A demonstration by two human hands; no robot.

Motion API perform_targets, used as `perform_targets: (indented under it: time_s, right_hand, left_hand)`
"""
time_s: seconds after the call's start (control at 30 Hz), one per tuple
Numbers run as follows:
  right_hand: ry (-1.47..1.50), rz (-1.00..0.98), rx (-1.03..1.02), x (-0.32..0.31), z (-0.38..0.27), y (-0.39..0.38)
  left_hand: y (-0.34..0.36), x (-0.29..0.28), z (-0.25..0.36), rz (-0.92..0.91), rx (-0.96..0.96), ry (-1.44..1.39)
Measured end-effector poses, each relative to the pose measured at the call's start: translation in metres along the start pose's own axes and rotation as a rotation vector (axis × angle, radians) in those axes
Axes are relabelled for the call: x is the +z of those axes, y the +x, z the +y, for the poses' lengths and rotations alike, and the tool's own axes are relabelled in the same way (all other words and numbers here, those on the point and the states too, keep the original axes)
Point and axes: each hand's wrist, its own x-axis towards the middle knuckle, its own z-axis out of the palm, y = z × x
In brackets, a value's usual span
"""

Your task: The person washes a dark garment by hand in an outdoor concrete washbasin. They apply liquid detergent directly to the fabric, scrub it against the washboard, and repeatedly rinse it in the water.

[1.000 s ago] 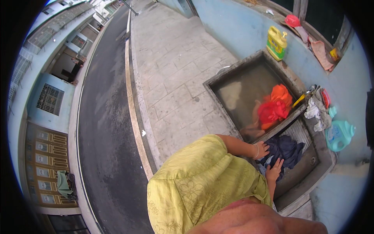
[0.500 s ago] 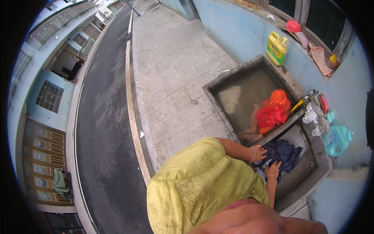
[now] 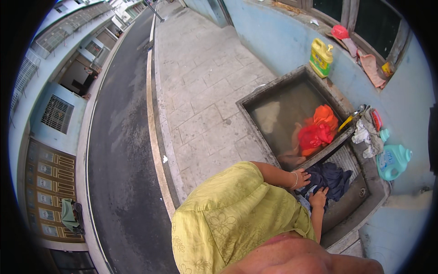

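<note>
Dark navy cloth (image 3: pixel 333 180) lies bunched on the ridged washboard (image 3: pixel 344 155) in the sink's nearer basin, with some paler blue fabric under my hands. My left hand (image 3: pixel 300 178) rests on the cloth's left edge, its fingers apart and slightly bent. Just below it, my right hand (image 3: pixel 318 197) has its fingers curled into the cloth. In the adjoining basin (image 3: pixel 253 116), red cloth (image 3: pixel 315 137) and orange cloth (image 3: pixel 325 113) sit in murky water.
A yellow jug (image 3: pixel 320 58), teal bottle (image 3: pixel 393 162), yellow-handled tool (image 3: pixel 347 121) and crumpled rags (image 3: pixel 369 134) line the wall side. A red object (image 3: pixel 340 32) and pink cloth (image 3: pixel 372 68) are on the windowsill. Pavement (image 3: pixel 200 91) and road (image 3: pixel 118 160) stretch leftward.
My right hand's fingers, spread out a second ago, are now curled into the navy cloth. My left hand has shifted slightly down and left. The view has moved slightly.
</note>
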Motion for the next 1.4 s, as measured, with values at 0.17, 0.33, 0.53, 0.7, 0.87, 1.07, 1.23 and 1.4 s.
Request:
perform_targets:
  time_s: [0.17, 0.33, 0.53, 0.7, 0.87, 1.07, 1.23, 1.4]
  right_hand:
    - [0.006, -0.017, 0.001, 0.0, -0.001, 0.0]
    - [0.002, -0.022, 0.02, 0.001, -0.003, -0.002]
    - [0.093, 0.011, -0.003, 0.002, -0.006, -0.003]
    - [0.206, 0.056, 0.04, -0.018, -0.006, -0.015]
    - [0.293, -0.088, 0.116, -0.026, 0.006, -0.022]
    - [0.682, 0.484, -0.062, 0.007, 0.041, -0.013]
    - [0.886, 0.753, 0.401, -0.025, 0.072, 0.007]
    - [1.133, 0.752, 0.46, -0.009, 0.093, 0.075]
  left_hand:
    - [-0.007, -0.004, 0.004, -0.015, -0.017, 0.003]
    - [-0.012, -0.017, 0.003, -0.136, -0.007, -0.014]
    - [0.0, 0.016, -0.001, 0.0, -0.016, -0.024]
    - [0.005, 0.005, -0.006, 0.102, -0.014, -0.176]
    - [0.022, -0.042, -0.007, -0.052, -0.1, -0.354]
    - [0.066, -0.049, -0.019, 0.366, -0.025, -0.68]
    - [0.11, -0.029, -0.029, 0.514, -0.121, -0.76]
    - [0.162, -0.024, -0.022, 0.316, -0.465, -1.114]
